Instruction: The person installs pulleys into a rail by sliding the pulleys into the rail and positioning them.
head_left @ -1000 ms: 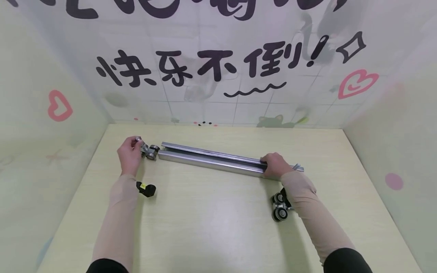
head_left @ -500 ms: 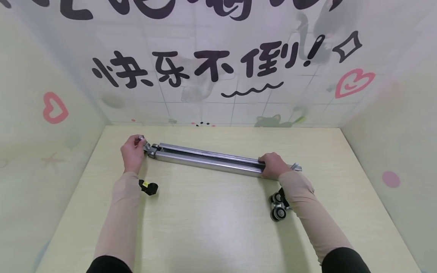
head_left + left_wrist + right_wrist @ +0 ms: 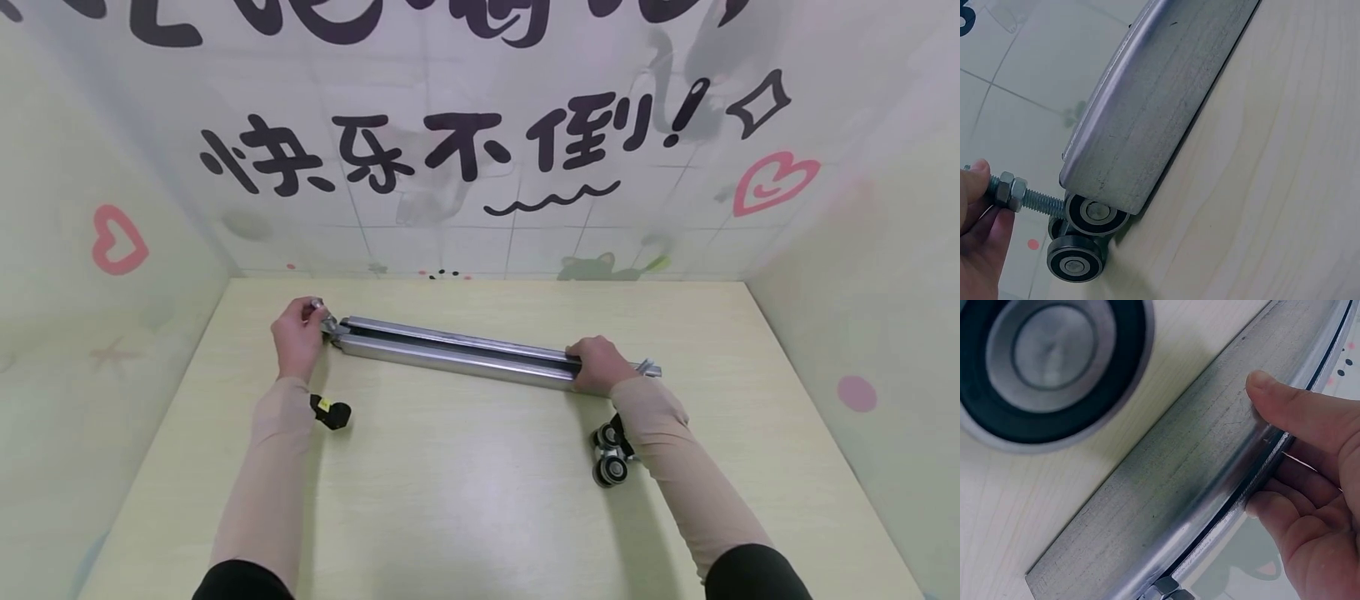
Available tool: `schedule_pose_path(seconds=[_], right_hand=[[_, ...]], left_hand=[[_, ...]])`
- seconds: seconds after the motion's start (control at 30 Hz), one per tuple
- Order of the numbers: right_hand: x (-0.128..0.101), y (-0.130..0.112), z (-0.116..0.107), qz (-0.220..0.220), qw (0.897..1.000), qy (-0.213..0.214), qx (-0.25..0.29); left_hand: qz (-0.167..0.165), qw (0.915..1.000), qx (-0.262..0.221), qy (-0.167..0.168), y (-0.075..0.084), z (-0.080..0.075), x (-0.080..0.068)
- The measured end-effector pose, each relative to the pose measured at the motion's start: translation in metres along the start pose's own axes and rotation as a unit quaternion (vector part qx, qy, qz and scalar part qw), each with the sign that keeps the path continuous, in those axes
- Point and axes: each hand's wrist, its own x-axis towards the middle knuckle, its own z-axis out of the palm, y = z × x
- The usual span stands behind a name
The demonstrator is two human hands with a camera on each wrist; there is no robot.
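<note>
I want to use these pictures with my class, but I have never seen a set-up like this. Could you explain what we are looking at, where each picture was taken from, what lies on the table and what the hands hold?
There is no machine: a person works with bare hands and wears three cameras. The wide picture comes from the head, the two close ones from the wrists. On the pale wooden table lies a long metal rail. The left hand pinches the threaded bolt of a roller carriage, whose wheels sit at the rail's open left end. The right hand grips the rail near its other end, thumb on the side. A second roller carriage lies beside the right forearm, and a small black part near the left one.
</note>
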Motion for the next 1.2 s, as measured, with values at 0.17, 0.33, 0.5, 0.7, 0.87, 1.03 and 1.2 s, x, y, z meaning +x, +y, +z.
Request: schedule_pose_path(seconds=[0.17,0.33,0.5,0.7,0.87,1.03,1.2], right_hand=[[0.0,-0.001,0.0,0.003,1.0,0.001,-0.002],[0.0,-0.001,0.0,0.006,1.0,-0.002,-0.001],[0.0,0.0,0.0,0.004,1.0,-0.002,-0.004],[-0.001,-0.001,0.0,0.001,1.0,0.002,-0.003],[-0.001,-0.002,-0.001,0.005,1.0,0.0,0.001],[-0.001,-0.002,0.0,0.01,1.0,-0.003,0.005],[0.0,-0.002,0.0,0.01,1.0,-0.004,0.004]], left_hand=[[0.003,1.0,-0.003,-0.004,0.002,0.003,-0.003],[0.016,0.9998,0.002,-0.01,0.003,0.006,-0.005],[0.026,0.9995,0.002,-0.016,0.006,0.008,-0.008],[0.035,0.999,-0.003,-0.028,0.008,0.011,-0.01],[0.039,0.9986,0.001,-0.036,0.011,0.013,-0.013],[0.057,0.9975,0.004,-0.042,0.015,0.017,-0.015],[0.069,0.9961,0.015,-0.053,0.018,0.021,-0.018]])
